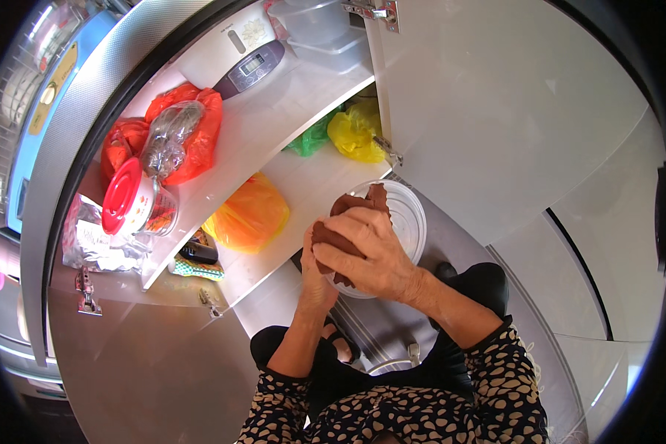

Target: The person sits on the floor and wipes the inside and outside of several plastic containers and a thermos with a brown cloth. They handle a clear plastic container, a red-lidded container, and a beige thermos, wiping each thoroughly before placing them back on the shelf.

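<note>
Both hands are pressed around a crumpled brown cloth with uneven edges. My right hand covers it from above, its fingers spread across the folds. On the cloth's left side, my left hand holds it from below, mostly hidden behind cloth and right hand. Directly below them sits a round clear plastic basin with a pale rim. The hands and cloth cover its left part, so I cannot tell what is inside there.
Left of my hands, an open cabinet has an upper shelf with a red-lidded jar, red plastic bags and a kitchen scale. An orange bag and a yellow bag lie lower. Open doors flank it.
</note>
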A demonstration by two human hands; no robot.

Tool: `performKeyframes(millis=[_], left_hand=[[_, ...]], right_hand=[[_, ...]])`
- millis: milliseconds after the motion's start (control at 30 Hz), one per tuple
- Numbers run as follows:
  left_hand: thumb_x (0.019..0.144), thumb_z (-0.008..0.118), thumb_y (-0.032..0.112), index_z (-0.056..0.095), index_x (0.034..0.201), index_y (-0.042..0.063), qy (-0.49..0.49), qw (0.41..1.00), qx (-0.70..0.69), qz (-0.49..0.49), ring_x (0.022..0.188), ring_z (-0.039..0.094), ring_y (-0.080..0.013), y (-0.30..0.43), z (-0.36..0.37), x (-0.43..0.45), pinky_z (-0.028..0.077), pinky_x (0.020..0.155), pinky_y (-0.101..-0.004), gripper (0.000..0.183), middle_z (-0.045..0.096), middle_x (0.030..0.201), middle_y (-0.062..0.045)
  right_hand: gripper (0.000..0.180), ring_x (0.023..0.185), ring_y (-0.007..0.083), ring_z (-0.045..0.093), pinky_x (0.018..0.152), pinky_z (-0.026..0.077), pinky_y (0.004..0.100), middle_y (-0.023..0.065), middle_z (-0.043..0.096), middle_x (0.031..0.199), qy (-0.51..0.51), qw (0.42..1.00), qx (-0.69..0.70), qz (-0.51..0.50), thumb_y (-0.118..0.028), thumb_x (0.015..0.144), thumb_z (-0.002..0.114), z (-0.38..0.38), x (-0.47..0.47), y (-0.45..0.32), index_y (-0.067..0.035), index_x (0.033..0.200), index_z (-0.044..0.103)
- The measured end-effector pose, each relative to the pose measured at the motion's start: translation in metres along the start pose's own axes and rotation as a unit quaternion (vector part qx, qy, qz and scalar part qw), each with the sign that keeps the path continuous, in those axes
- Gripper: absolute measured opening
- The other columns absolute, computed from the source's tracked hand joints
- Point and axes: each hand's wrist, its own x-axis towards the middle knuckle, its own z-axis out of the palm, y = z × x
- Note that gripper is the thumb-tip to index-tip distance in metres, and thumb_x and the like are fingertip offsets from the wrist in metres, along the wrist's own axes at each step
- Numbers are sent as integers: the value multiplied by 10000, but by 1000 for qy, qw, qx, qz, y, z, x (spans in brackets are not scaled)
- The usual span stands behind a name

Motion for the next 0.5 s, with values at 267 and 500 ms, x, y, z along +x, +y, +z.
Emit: performKeyframes(millis=[267,500], left_hand=[[677,735,376,333,1340,53,-40,995,48,80,1136,502,-224,17,16,-7,441,963,-383,840,462,1262,-105],[724,672,287,294,1382,101,-14,993,5,118,1206,470,-269,30,4,-6,451,980,-427,782,439,1304,-105]], right_hand=[[340,1056,228,507,873,350,381,30,544,1125,63,986,-88,129,-113,715,641,-12,7,32,-182,1048,626],[339,975,231,573,859,462,344,92,590,1062,144,862,233,427,-16,846,566,4,-21,52,-77,1177,535]])
